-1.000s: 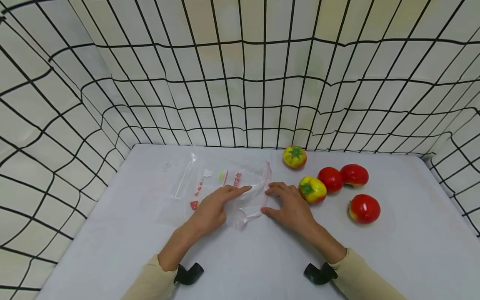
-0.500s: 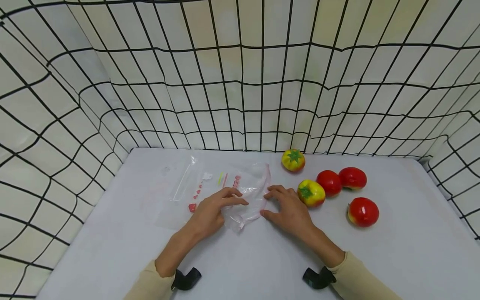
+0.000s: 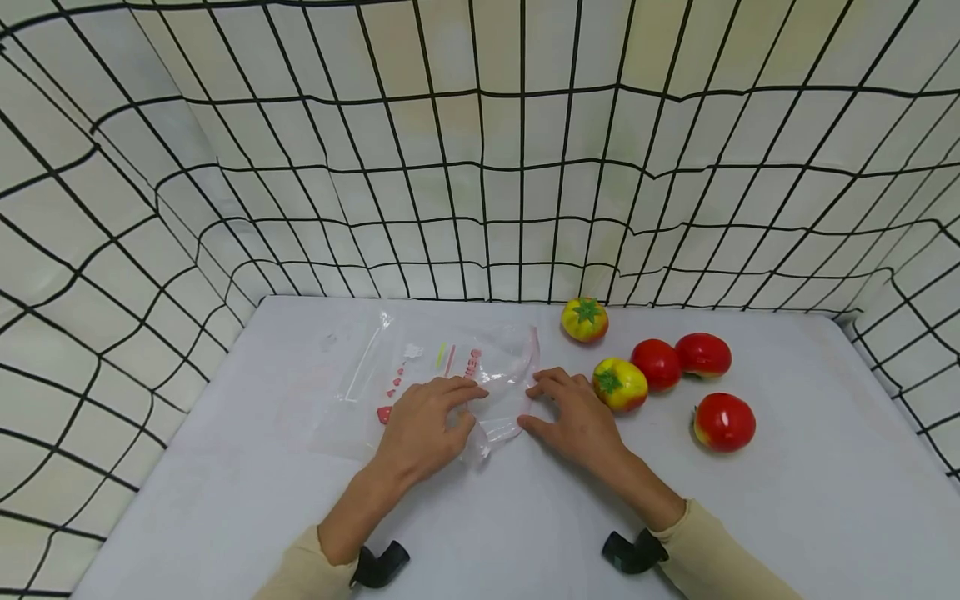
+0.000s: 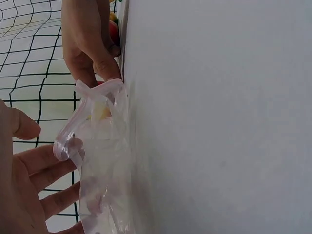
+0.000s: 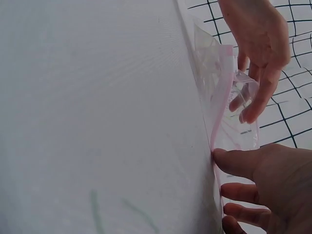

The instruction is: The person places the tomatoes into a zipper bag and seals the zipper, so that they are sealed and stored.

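A clear plastic zip bag (image 3: 510, 367) with red print and a pink edge lies on the white table. My left hand (image 3: 423, 425) is over its near part, fingers loosely bent and thumb apart. In the left wrist view, the fingers (image 4: 48, 173) are beside the bag's raised mouth (image 4: 68, 136), seemingly touching the film. My right hand (image 3: 581, 421) rests at the pink edge, thumb and fingertips spaced along it. The right wrist view shows that thumb (image 5: 236, 161) against the edge, without a clear pinch. A yellow-green tomato-like fruit (image 3: 620, 385) sits just beside the right hand.
Another yellow-green fruit (image 3: 585, 320) lies near the back edge. Three red tomato-like fruits, one nearer the front (image 3: 724, 422), lie to the right. A black wire grid (image 3: 487, 192) with pale sheeting behind it bounds the table's back and sides.
My left hand's fingers have drawn in from an outstretched index finger to a bent, closer group, with the thumb now showing. The right hand stays at the bag's edge, and the fruits stay put.
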The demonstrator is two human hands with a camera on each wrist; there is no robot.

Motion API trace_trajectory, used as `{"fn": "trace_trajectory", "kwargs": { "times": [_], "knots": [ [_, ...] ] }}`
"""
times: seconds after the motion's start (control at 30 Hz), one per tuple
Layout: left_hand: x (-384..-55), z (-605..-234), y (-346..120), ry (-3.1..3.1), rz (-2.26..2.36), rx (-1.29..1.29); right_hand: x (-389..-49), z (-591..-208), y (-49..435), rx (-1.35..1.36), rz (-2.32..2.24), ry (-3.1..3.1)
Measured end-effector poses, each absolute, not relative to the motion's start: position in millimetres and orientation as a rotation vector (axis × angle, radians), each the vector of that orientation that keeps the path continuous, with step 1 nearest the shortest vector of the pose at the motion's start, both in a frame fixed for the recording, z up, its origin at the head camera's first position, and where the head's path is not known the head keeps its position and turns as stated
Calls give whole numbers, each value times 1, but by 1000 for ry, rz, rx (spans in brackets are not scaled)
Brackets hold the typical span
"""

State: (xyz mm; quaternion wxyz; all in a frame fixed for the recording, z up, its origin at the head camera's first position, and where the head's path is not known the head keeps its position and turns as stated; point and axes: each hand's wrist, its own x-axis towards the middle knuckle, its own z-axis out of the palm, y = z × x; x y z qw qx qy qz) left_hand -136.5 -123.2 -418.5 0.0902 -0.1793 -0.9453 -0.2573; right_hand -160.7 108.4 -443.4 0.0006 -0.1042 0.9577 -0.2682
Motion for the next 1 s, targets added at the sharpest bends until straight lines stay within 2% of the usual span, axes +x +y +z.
{"fn": "trace_trajectory", "kwargs": {
  "times": [0.53,1.0],
  "knots": [
    [-124,-421,-106,-2780,-632,-259,-160,-442,108,-327,-838,3006],
    [-123,-425,-103,-2704,-867,-112,-156,-443,104,-328,-799,3040]
  ]
}}
